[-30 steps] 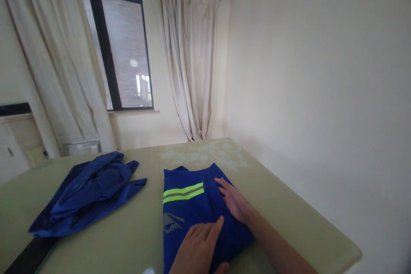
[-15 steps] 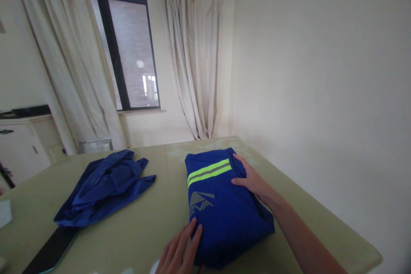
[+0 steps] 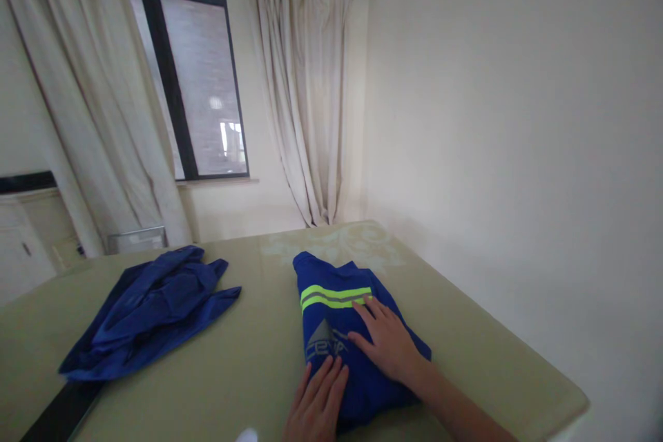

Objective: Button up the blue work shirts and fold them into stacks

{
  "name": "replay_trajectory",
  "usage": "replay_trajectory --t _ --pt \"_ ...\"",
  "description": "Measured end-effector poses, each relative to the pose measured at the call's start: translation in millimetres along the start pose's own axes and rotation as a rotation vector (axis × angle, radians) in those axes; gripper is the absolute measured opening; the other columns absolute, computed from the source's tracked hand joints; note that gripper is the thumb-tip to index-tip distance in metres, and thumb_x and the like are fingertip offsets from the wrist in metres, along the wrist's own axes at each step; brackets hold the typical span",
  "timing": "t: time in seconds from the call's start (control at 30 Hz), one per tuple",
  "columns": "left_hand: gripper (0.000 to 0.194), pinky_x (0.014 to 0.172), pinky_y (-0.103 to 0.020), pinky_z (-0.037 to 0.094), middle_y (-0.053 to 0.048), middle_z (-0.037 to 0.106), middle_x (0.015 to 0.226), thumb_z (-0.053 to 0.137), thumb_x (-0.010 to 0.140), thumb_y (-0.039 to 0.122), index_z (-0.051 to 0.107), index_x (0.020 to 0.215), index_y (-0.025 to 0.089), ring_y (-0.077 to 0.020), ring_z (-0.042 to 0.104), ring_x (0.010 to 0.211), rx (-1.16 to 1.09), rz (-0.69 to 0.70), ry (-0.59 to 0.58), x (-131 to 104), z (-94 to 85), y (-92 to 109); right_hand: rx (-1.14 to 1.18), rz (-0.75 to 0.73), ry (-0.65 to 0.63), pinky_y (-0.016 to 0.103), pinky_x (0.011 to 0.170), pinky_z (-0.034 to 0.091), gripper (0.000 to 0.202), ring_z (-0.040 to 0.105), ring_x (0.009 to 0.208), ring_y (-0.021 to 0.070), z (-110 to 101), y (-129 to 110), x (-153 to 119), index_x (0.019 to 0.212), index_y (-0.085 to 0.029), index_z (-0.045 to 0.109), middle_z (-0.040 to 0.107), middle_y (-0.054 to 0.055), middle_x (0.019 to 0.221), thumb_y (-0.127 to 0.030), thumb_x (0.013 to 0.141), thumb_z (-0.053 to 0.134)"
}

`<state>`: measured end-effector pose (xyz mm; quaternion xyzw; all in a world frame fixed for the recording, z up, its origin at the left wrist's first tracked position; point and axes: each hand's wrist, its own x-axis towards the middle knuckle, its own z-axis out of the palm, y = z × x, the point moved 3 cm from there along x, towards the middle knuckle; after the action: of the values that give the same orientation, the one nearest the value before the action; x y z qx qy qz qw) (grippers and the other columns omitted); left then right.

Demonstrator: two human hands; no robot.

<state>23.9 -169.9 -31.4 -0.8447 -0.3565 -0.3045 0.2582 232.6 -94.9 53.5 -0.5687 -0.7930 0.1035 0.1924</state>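
The left hand (image 3: 317,400) and right hand (image 3: 388,342) lie flat with fingers slightly spread, gripping nothing, both resting on 1 folded blue garment (image 3: 362,380) that has 2 bright yellow-green bands around a grey stripe and a grey logo. The garment sits on a pale green counter (image 3: 466,352), near its right side. Well apart to the left, 1 crumpled blue cloth (image 3: 155,311) partly covers a flat black object (image 3: 65,411); beyond the counter are pale curtains (image 3: 311,83) and a dark-framed window (image 3: 202,83).

Head-worn view, facing forward and down, close.
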Motion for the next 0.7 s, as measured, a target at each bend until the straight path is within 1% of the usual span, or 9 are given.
replay_trajectory --t 0.07,0.1,0.2,0.33,0.43,0.5,0.57,0.63,0.7 --pt "0.075 0.124 -0.027 0.027 0.006 0.062 0.145 0.045 0.080 -0.001 0.046 0.150 0.026 -0.0123 0.050 0.137 0.036 0.057 0.007 -7 0.7 -1 -0.059 0.015 -0.111 0.054 0.123 0.021 0.071 0.026 0.152 0.0329 15 6 -2 0.154 -0.028 0.045 0.034 0.009 0.164 -0.070 0.096 0.041" --pt "0.070 0.125 -0.027 0.023 0.006 0.061 0.145 0.047 0.083 0.001 0.049 0.148 0.027 -0.0128 0.049 0.137 0.047 0.086 0.005 -9 -0.2 -1 -0.071 0.005 -0.141 0.054 0.124 0.019 0.072 0.024 0.153 0.0319 20 10 -2 0.155 -0.030 0.042 0.031 0.008 0.165 -0.072 0.097 0.038" --pt "0.063 0.127 -0.029 0.018 0.004 0.062 0.145 0.050 0.085 0.006 0.054 0.144 0.027 -0.0137 0.049 0.137 0.040 0.095 -0.022 -12 -2.7 0 -0.079 -0.051 -0.162 0.052 0.125 0.017 0.074 0.021 0.155 0.0300 23 18 2 0.157 -0.031 0.037 0.026 0.008 0.167 -0.074 0.097 0.034" --pt "0.070 0.125 -0.031 0.023 0.001 0.064 0.143 0.048 0.077 0.002 0.055 0.142 0.026 -0.0140 0.052 0.136 -0.012 0.017 -0.104 -13 0.3 3 -0.074 -0.125 -0.167 0.050 0.124 0.018 0.075 0.022 0.154 0.0300 22 21 7 0.158 -0.031 0.035 0.026 0.008 0.167 -0.074 0.097 0.036" --pt "0.084 0.124 -0.033 0.026 -0.001 0.062 0.146 0.050 0.062 0.002 0.053 0.143 0.024 -0.0162 0.053 0.135 -0.055 -0.018 -0.158 -13 -1.0 6 -0.065 -0.173 -0.161 0.049 0.123 0.021 0.073 0.027 0.152 0.0308 21 22 13 0.157 -0.030 0.039 0.031 0.008 0.165 -0.072 0.097 0.038" --pt "0.094 0.124 -0.032 0.027 -0.002 0.061 0.146 0.049 0.052 0.003 0.052 0.144 0.023 -0.0166 0.055 0.134 -0.069 -0.035 -0.153 -10 -5.8 7 -0.060 -0.190 -0.137 0.047 0.120 0.027 0.066 0.038 0.146 0.0307 19 22 23 0.151 -0.027 0.049 0.044 0.009 0.159 -0.067 0.099 0.040" --pt "0.096 0.125 -0.030 0.026 0.000 0.063 0.144 0.047 0.048 0.003 0.053 0.142 0.024 -0.0149 0.058 0.130 -0.067 -0.038 -0.108 -6 -11.3 6 -0.067 -0.141 -0.052 0.043 0.116 0.034 0.058 0.049 0.137 0.0300 15 23 39 0.144 -0.022 0.057 0.056 0.012 0.148 -0.058 0.101 0.042" --pt "0.088 0.125 -0.026 0.026 0.002 0.069 0.136 0.047 0.052 0.001 0.058 0.136 0.025 -0.0119 0.063 0.124 -0.060 -0.017 -0.039 -3 -15.3 3 -0.093 -0.026 0.058 0.042 0.112 0.037 0.053 0.052 0.132 0.0310 11 24 58 0.143 -0.017 0.056 0.058 0.015 0.145 -0.048 0.101 0.044" --pt "0.073 0.123 -0.022 0.027 0.005 0.075 0.125 0.048 0.063 -0.001 0.062 0.128 0.028 -0.0088 0.068 0.115 -0.068 0.028 0.025 -6 -17.1 -2 -0.130 0.075 0.104 0.044 0.109 0.039 0.058 0.051 0.134 0.0336 11 25 74 0.149 -0.014 0.049 0.054 0.019 0.148 -0.042 0.099 0.050"
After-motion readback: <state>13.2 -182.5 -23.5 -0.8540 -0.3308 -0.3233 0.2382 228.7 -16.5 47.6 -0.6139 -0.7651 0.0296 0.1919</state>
